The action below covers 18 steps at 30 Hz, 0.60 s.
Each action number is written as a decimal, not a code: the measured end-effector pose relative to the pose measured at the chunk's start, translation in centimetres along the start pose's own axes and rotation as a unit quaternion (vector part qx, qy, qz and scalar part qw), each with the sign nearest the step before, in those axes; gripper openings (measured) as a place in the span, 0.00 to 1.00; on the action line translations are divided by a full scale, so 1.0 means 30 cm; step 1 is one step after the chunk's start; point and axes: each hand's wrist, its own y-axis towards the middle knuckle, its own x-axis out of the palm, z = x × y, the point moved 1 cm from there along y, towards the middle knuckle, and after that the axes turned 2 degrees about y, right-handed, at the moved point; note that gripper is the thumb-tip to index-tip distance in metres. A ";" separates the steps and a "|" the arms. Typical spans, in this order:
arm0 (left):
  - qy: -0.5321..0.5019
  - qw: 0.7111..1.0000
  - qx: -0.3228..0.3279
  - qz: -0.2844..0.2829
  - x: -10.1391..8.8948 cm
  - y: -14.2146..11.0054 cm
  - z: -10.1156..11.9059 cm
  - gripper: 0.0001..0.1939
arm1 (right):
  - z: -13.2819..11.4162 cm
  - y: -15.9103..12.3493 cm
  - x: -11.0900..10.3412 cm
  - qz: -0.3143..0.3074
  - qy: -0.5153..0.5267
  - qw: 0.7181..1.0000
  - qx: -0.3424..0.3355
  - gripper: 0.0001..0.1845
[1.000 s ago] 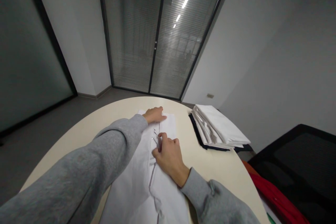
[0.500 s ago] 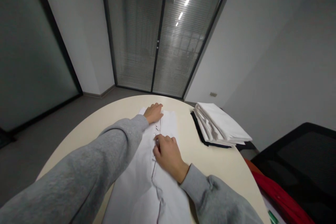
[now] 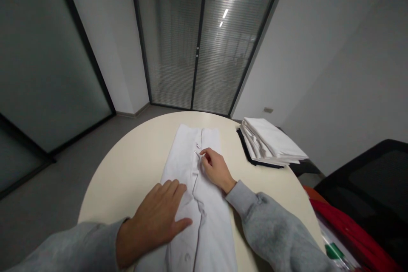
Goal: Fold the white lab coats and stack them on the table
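On the round table [image 3: 127, 170], the white garment [image 3: 214, 225] lies with its long axis running away from the person, and the folded white cloths [image 3: 272, 140] sit apart to its right, out of the way. The left hand [image 3: 159, 211] spreads over its nearer left side; the right hand [image 3: 217, 169] curls farther up at the rumpled seam [image 3: 194, 182], whether pinching fabric I cannot tell.
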 end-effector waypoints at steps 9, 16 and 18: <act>-0.206 0.959 -0.155 0.120 -0.049 -0.013 -0.037 0.27 | -0.035 -0.045 0.030 -0.097 -0.046 0.991 -0.083 0.15; -0.237 0.949 -0.150 0.143 -0.047 -0.031 -0.030 0.27 | -0.042 -0.056 0.009 -0.109 -0.029 0.986 -0.121 0.15; -0.210 0.959 -0.139 0.133 -0.040 -0.030 -0.027 0.26 | -0.045 -0.058 0.011 -0.110 -0.030 0.987 -0.113 0.16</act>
